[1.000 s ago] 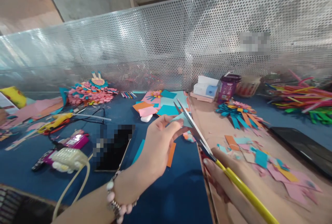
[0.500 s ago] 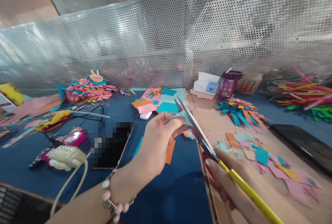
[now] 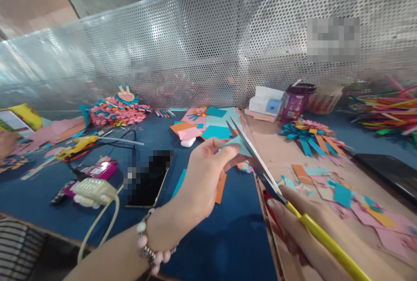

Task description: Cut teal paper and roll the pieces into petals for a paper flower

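Between thumb and fingers, my left hand (image 3: pixel 208 172) pinches a small piece of light teal paper (image 3: pixel 237 143). A beaded bracelet (image 3: pixel 153 246) circles that wrist. My right hand (image 3: pixel 299 220) is wrapped round a pair of scissors (image 3: pixel 257 157), whose metal blades stand apart beside the paper and point away from me. Whether the blades touch the paper's edge I cannot tell. A yellow stick-like piece (image 3: pixel 329 246) runs along the right hand, in line with the scissors. Under the left hand lie an orange paper (image 3: pixel 220 189) and a blue paper strip (image 3: pixel 179 184), partly covered.
Coloured sheets (image 3: pixel 217 132) lie ahead. Paper scraps (image 3: pixel 342 194) and a black phone (image 3: pixel 391 176) are at right, behind them a purple cup (image 3: pixel 297 100). Another phone (image 3: pixel 153 181), a charger (image 3: pixel 93 192) and a yellow glue gun (image 3: pixel 78 145) sit left. A perforated metal screen (image 3: pixel 195 51) closes the back.
The camera view has turned slightly left, so most things sit further right in the picture. A person's hand and a screen now show at the far left. Both my grips stay the same.
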`<state>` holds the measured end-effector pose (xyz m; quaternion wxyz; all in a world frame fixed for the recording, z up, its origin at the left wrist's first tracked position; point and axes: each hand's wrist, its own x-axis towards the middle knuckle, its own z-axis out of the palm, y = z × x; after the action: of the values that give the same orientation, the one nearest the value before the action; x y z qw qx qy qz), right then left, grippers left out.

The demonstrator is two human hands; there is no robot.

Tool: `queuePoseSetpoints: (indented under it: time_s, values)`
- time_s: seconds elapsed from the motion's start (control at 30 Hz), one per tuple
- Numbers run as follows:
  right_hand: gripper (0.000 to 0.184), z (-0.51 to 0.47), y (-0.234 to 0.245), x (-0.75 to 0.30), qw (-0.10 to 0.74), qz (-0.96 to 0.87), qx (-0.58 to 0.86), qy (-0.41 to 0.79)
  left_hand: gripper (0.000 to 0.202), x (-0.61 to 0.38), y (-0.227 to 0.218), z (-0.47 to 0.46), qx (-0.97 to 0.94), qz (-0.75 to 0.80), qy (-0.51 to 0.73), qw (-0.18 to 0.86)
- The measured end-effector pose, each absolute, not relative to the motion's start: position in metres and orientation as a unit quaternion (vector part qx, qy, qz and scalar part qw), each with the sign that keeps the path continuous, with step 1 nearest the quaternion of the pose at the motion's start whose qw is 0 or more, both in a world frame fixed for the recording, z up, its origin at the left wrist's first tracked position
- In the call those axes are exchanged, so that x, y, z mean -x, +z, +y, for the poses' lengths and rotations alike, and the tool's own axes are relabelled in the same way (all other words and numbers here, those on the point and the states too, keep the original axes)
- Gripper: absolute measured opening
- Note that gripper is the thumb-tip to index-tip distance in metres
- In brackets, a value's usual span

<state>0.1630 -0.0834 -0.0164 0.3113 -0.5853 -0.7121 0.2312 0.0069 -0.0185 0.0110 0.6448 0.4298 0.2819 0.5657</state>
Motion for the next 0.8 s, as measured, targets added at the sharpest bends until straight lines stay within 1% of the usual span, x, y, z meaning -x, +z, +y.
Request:
queuePoseSetpoints:
  time_s: [0.23, 0.4, 0.8]
  values:
    - [0.038, -0.082, -0.0203, -0.1632, 0.314, -0.707, 0.595, 0.218, 0.012, -0.0056, 0.0098, -0.0146, -0.459, 0.274, 0.573, 0.622]
    - [0.04, -0.0822, -0.0231, -0.1624, 0.32, -0.705, 0.597, 0.211, 0.016, -0.0061, 0.0109, -0.0132, -0.457, 0.269, 0.566, 0.631]
    - [0.04, -0.0813, -0.0256, -0.1622, 0.335, -0.695, 0.605, 0.197, 0.008, -0.0047, 0.01, -0.0097, -0.46, 0.269, 0.55, 0.643]
